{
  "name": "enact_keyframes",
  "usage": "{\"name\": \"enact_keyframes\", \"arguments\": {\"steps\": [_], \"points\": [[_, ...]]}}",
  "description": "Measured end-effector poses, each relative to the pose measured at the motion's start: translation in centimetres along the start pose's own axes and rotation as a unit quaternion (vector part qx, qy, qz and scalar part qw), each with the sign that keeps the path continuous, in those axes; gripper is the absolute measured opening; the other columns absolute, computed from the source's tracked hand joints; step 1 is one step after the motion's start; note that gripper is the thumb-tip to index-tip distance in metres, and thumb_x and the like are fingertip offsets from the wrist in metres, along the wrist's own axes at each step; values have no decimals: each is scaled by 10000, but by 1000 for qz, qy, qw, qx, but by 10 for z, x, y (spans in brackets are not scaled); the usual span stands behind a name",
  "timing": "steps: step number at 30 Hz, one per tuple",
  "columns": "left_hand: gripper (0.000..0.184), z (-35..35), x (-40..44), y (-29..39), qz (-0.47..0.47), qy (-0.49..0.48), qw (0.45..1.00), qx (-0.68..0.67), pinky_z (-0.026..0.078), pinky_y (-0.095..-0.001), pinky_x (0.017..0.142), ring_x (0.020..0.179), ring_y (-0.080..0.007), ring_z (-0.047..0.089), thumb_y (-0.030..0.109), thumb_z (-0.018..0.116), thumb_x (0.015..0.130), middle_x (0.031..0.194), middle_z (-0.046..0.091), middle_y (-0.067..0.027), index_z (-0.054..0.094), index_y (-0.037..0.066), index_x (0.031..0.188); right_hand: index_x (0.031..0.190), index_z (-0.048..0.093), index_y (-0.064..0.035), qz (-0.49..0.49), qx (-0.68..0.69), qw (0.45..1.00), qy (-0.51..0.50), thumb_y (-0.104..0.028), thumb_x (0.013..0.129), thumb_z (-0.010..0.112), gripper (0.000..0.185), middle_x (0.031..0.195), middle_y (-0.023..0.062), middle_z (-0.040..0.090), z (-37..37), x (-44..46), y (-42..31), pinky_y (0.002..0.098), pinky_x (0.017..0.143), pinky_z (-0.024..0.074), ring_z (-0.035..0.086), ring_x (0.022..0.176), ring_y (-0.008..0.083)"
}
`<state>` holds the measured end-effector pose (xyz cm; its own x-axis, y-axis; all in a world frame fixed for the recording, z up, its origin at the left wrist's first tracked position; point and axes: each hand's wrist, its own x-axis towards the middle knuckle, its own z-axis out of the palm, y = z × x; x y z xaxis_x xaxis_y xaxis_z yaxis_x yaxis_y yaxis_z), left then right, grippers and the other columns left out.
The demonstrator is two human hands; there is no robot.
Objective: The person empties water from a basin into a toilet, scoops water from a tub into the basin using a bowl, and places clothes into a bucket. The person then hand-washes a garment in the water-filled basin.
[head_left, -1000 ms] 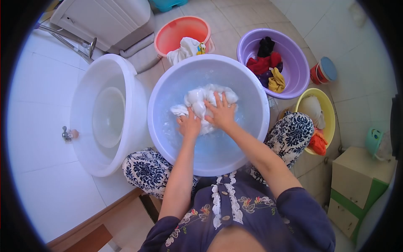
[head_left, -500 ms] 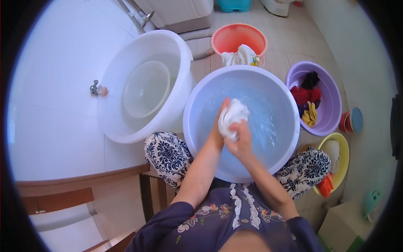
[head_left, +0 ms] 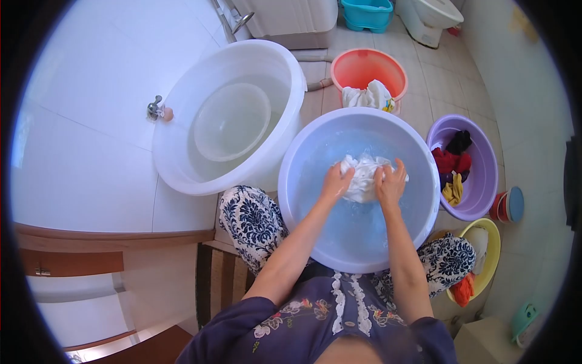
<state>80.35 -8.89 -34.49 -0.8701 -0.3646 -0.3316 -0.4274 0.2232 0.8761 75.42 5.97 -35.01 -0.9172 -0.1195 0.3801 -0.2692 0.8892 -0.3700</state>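
A wet white cloth is spread between my two hands, low over the water in the pale lavender basin. My left hand grips the cloth's left side, fingers pressed onto it. On the right side, my right hand holds the cloth, with one finger raised. The basin stands between my knees, and its water looks bluish.
Left is a large white tub of water below a tap. Beyond the basin stands a red bucket with white cloth. Right are a purple basin and a yellow basin holding clothes.
The cloth was pressed down in the water, then bunched up between both hands; now it is opened wider with the hands apart. The head view has shifted, moving the basin rightward in the picture.
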Motion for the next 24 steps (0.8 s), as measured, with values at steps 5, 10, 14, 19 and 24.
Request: {"name": "enact_keyframes", "arguments": {"steps": [5, 10, 14, 19, 24], "points": [[621, 7, -16, -7, 10, 15, 906, 422, 267, -446, 966, 1214, -364, 278, 392, 578, 734, 1362, 228, -161, 354, 208, 1283, 1119, 522, -168, -83, -73, 981, -160, -415, 702, 594, 490, 1267, 129, 370, 5, -23, 8, 598, 886, 259, 321, 1182, 339], [674, -11, 6, -33, 66, 40, 891, 446, 261, -403, 990, 1212, -333, 299, 428, 587, 725, 1355, 251, -144, 306, 246, 1310, 1108, 492, -66, 16, -71, 996, -52, -383, 657, 637, 570, 1160, 178, 459, 19, -12, 15, 482, 870, 347, 408, 1103, 323], [616, 13, 17, -46, -110, 27, 961, -250, 330, -444, 939, 1152, -290, 393, 479, 514, 784, 1299, 343, -167, 369, 134, 1273, 959, 507, -12, 268, 346, 899, -15, -227, 649, 682, 416, 942, 137, 538, 41, -18, -9, 337, 745, 412, 503, 884, 216], [407, 1, 11, -1, -161, -306, 656, -671, 462, -363, 751, 923, -249, 528, 373, 509, 824, 1083, 501, -118, 442, 100, 1119, 838, 531, -32, 51, 456, 886, 69, -178, 630, 683, 297, 792, 119, 508, -42, -58, -97, 278, 609, 432, 516, 687, 221], [245, 18, 12, -1, 2, -415, 551, -724, 492, -319, 680, 792, -232, 556, 206, 425, 866, 943, 551, -104, 478, 40, 1037, 769, 566, -83, -97, 316, 941, 76, -210, 638, 686, 219, 740, 91, 523, -46, -42, -82, 323, 467, 434, 541, 567, 244]]}}
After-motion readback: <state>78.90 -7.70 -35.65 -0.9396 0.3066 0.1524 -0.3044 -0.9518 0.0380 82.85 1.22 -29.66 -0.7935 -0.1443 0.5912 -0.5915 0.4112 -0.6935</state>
